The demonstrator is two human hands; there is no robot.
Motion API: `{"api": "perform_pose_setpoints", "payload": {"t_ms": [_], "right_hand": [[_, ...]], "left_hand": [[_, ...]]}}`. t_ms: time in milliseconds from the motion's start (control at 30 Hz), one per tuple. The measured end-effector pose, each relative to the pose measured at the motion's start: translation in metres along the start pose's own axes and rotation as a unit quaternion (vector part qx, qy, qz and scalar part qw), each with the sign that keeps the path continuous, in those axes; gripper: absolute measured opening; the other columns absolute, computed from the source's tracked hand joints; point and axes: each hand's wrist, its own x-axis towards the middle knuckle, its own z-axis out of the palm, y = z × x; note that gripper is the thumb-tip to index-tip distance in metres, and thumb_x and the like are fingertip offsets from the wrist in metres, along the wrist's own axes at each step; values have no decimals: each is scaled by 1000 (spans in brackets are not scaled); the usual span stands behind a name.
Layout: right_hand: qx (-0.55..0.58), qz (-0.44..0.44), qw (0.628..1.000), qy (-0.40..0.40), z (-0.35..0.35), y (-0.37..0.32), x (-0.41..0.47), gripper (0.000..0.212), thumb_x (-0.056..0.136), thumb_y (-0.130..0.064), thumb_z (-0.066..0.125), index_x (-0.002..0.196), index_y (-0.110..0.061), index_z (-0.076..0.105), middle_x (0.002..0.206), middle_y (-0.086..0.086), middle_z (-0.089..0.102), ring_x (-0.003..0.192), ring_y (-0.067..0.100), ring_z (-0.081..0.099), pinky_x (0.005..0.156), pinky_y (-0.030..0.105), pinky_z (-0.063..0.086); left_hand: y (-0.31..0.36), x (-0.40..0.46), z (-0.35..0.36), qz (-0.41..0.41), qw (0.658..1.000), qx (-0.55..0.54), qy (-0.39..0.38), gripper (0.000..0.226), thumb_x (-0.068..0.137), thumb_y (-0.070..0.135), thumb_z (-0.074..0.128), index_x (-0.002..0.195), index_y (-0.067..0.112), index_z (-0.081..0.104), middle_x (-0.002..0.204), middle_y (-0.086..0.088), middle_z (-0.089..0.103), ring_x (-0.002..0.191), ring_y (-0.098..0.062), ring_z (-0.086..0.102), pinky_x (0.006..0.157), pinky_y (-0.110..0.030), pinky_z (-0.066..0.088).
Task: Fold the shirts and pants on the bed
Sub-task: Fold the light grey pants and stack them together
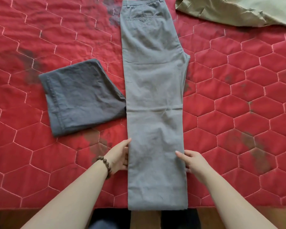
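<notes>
Light grey pants (153, 90) lie flat on the red quilted bed (238, 113), folded lengthwise leg on leg, waistband at the far end and hems hanging just over the near edge. My left hand (120, 156), with a bead bracelet at the wrist, grips the left edge of the legs, its fingers tucked under the cloth. At the right edge my right hand (191, 160) holds the pants with the thumb on top and the fingers under the fabric. A dark grey folded garment (82, 96) sits to the left of the pants.
A khaki-green garment (234, 10) lies crumpled at the far right corner. The bed's near edge runs along the bottom, with wooden floor (145, 219) and my dark-clad legs below it. Red quilt spreads to the left and right of the pants.
</notes>
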Motion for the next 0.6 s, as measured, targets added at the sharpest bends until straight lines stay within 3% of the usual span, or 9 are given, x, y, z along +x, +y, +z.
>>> {"api": "perform_pose_setpoints", "payload": {"t_ms": [67,167,300,467,600], "right_hand": [[-2,10,1000,-16,1,16,-13,21,87,-29,68,97,-11,73,98,8,74,87,22,70,80,44,53],[-22,20,999,-31,5,39,-27,18,88,-21,68,101,-10,72,100,7,74,95,24,70,89,43,54],[-66,10,997,-32,5,61,-39,17,91,-19,65,101,-7,71,99,8,74,94,23,70,88,42,55],[-55,-33,998,-17,-1,81,-45,21,99,-20,50,105,-7,66,105,11,71,97,25,68,83,40,57],[-63,-39,997,-37,-1,105,-55,25,98,-32,53,102,-10,66,94,4,73,74,13,70,71,29,56]], "left_hand": [[-18,-4,-6,-16,999,6,-44,77,89,68,29,112,7,69,114,-12,69,102,-29,66,90,-41,51],[-43,-9,-11,-16,997,-19,-74,83,86,73,28,108,7,72,118,-12,68,107,-30,65,90,-45,50],[-81,-18,-10,9,997,-30,-77,78,89,68,29,107,5,72,120,-12,67,110,-28,64,93,-44,49],[-113,-21,1,111,988,-104,3,70,95,56,35,109,-4,68,111,-16,69,110,-29,60,90,-38,48],[-153,-21,12,123,987,-104,9,54,96,53,39,119,10,64,116,-6,69,111,-23,62,94,-37,46]]}}
